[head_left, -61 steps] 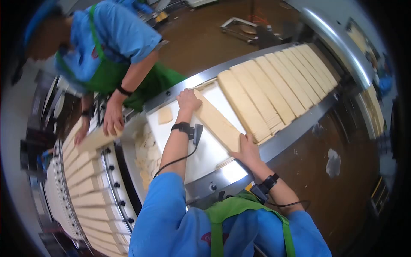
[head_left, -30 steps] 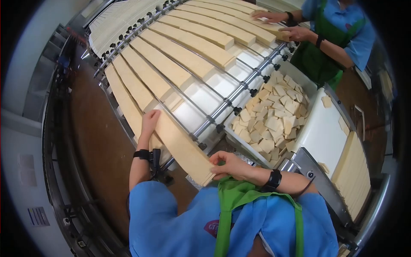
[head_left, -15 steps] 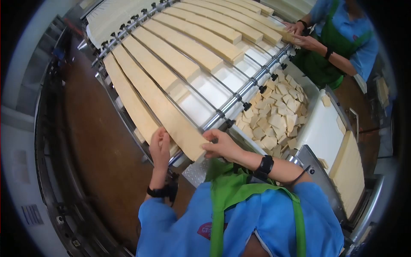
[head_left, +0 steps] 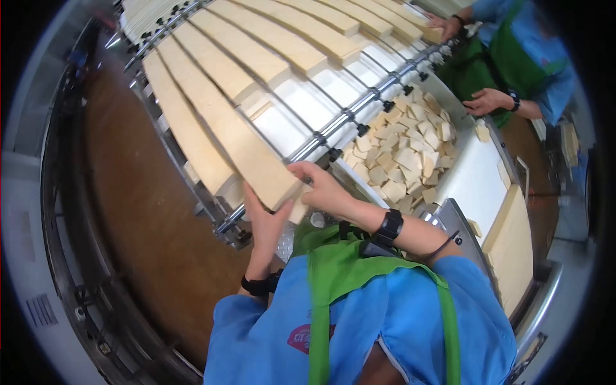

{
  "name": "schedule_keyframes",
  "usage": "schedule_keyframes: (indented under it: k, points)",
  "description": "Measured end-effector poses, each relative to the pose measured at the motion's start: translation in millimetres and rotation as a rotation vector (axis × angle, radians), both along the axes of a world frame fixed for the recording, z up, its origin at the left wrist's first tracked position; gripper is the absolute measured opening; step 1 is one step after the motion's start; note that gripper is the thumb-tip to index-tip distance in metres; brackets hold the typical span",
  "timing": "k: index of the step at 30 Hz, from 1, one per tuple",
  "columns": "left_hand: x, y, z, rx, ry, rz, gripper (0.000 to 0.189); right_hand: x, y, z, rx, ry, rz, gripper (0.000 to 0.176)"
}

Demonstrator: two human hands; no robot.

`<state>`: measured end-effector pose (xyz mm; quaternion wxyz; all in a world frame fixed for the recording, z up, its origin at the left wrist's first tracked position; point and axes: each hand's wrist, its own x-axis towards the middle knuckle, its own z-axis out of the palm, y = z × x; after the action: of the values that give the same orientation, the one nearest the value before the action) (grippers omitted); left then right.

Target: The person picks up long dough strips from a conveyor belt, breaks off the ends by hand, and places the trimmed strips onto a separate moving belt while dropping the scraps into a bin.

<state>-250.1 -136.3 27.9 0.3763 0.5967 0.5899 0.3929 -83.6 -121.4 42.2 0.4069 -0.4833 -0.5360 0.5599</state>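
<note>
Long pale strips (head_left: 240, 59) lie side by side across a rack of metal bars. At the near end of one long strip (head_left: 260, 168), my left hand (head_left: 262, 221) grips the end from below, fingers and thumb on either side of its corner. My right hand (head_left: 324, 192) is bent at the same strip's right corner, its fingers closed around a small pale slice (head_left: 298, 206) that shows below the thumb. The fingertips are partly hidden. Another strip (head_left: 186, 122) lies just left, its end beside my left hand.
A metal bar with black knobs (head_left: 346, 117) crosses the rack's near side. To the right is a bin of pale cut pieces (head_left: 407, 157), then a white surface (head_left: 471, 186) with a pale slab (head_left: 513, 250). A co-worker in a green apron (head_left: 523, 48) stands beyond, one hand on a strip.
My left hand has moved right and now grips the strip's end. A small slice now shows at my right hand. One of the co-worker's hands has come down away from the strips.
</note>
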Motion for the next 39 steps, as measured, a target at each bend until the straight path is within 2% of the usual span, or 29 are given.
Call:
schedule_keyframes:
  k: [2,4,6,7,9,11,13,17,21,24,25,28,39]
  points:
    - [6,8,2,0.001,0.009,0.003,0.101,4,-1,-14,0.108,-0.016,-0.021,0.061]
    - [0,11,-4,0.054,0.099,0.009,0.102,23,-4,-5,0.012,-0.015,0.014,0.057]
    - [-3,14,-10,0.066,0.006,-0.014,0.105,48,-6,7,-0.065,-0.001,0.011,0.055]
    - [-4,15,-12,0.071,-0.038,-0.025,0.106,63,-6,-1,0.064,0.003,-0.053,0.053]
    - [-3,16,-7,0.087,0.026,-0.039,0.107,101,-11,-15,0.108,0.001,-0.257,0.048]
    - [-7,19,-11,0.106,0.058,-0.066,0.108,138,-25,-8,0.141,-0.199,-0.531,0.044]
    - [-7,21,-9,0.117,0.065,-0.081,0.107,184,-47,-23,0.183,-0.459,-0.689,0.041]
    - [-11,27,-11,0.131,0.091,-0.117,0.106,243,-107,-50,0.018,-0.469,-0.729,0.037]
    - [-14,30,-18,0.163,0.057,-0.141,0.104,248,-157,-62,-0.071,-0.487,-0.762,0.029]
    - [-14,32,-19,0.157,0.029,-0.139,0.104,244,-177,-74,0.054,-0.707,-0.701,0.024]
    - [-14,32,-20,0.150,0.022,-0.135,0.104,240,-178,-78,0.282,-0.886,-0.686,0.021]
    - [-19,36,-24,0.156,0.009,-0.159,0.104,239,-177,-78,0.237,-0.896,-0.629,0.022]
    - [-23,40,-37,0.195,-0.040,-0.144,0.107,243,-179,-82,0.308,-0.803,-0.654,0.020]
